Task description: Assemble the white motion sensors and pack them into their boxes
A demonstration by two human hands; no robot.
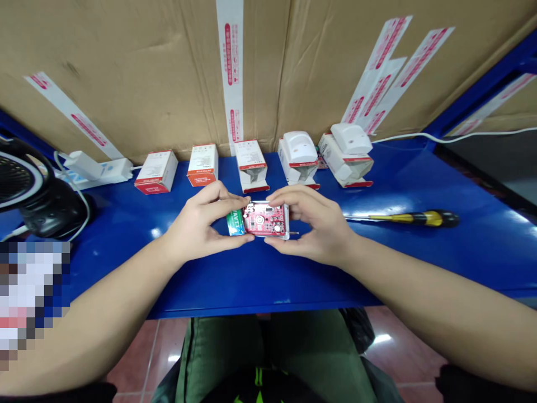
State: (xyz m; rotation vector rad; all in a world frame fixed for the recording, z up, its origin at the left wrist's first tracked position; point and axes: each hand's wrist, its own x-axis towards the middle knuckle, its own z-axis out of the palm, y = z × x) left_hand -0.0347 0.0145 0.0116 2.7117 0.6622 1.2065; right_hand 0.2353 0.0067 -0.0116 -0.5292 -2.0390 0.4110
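My left hand [197, 221] and right hand [310, 224] are pinching a white casing [287, 221] by its edges, over the blue bench [260, 285]. The red circuit board [264, 219] inside seems light and fragile: hold the rim only. The green piece [235, 223] is possibly a battery; fingers obscure it.

Rear wall faced with brown corrugated cardboard sheets [126, 67], seamed with white-and-red printed tape [230, 56]. Blue painted metal workbench [474, 252], glossy under overhead light, with blue metal frame [478, 95] at right. Floor: polished reddish-brown tiles [130, 358].
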